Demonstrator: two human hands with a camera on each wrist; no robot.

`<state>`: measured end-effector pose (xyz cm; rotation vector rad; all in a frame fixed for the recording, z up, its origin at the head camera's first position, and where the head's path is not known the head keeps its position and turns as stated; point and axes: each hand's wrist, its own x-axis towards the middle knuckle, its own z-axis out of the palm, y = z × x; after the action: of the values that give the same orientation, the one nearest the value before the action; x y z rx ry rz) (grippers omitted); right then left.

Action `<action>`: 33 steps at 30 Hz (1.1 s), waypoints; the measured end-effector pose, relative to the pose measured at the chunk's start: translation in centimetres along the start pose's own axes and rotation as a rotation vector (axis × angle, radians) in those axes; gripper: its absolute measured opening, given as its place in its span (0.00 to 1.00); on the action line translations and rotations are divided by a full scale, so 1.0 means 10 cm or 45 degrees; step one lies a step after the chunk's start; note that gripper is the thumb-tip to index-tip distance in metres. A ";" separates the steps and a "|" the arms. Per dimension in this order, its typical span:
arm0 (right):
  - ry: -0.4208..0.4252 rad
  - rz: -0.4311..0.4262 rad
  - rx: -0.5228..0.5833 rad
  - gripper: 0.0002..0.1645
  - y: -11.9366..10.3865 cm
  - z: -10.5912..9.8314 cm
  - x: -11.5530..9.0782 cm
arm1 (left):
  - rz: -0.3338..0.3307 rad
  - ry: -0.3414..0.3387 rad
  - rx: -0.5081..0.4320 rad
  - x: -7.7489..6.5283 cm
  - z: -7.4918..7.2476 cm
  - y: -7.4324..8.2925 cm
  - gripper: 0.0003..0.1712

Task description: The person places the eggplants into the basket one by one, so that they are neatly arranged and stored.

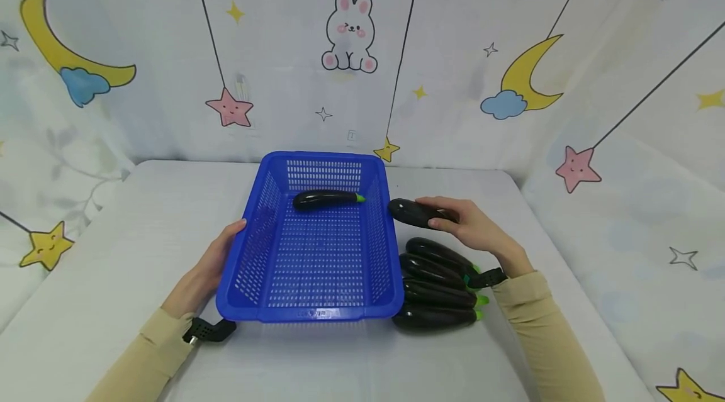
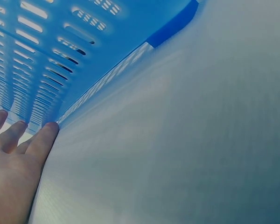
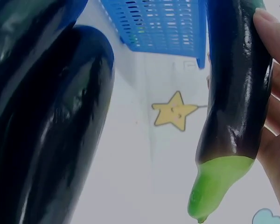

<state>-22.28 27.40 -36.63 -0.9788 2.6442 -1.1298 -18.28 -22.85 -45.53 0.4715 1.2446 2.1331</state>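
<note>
A blue plastic basket [image 1: 320, 312] with slotted walls sits mid-table, and one dark eggplant [image 1: 323, 199] lies across its far end. At the basket's left side, my left hand [image 1: 211, 257] holds the rim, one fingertip over the edge. In the left wrist view, other fingers [image 2: 45, 137] reach up against the outer wall. My right hand [image 1: 467, 223] grips another eggplant [image 1: 412, 212] just right of the basket, the round end toward the rim. Its green stem end [image 3: 219, 182] shows in the right wrist view, the thumb and fingers along its side.
Several more eggplants [image 1: 436, 316] lie in a row right of the basket, under and in front of my right wrist, their green ends pointing right. A white cloth covers the table [image 1: 306, 364]. Behind stands a printed curtain [image 1: 306, 75] with stars and moons.
</note>
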 end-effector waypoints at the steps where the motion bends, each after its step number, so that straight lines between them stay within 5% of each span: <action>1: -0.005 -0.007 -0.006 0.27 -0.02 0.00 0.01 | -0.003 0.009 0.004 0.00 0.00 -0.01 0.31; 9: -0.040 -0.054 -0.062 0.26 -0.15 0.00 0.19 | -0.027 0.096 0.077 0.01 -0.03 -0.03 0.38; 23: -0.112 -0.117 -0.117 0.25 -0.35 0.07 0.55 | -0.010 0.054 0.059 0.00 -0.05 -0.02 0.30; 33: -0.176 -0.128 -0.145 0.24 -0.59 0.02 0.87 | -0.020 0.075 0.050 0.02 -0.05 -0.03 0.35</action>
<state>-26.00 19.00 -31.46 -1.1772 2.5986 -0.9009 -18.61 -22.93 -46.04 0.4166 1.3205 2.1269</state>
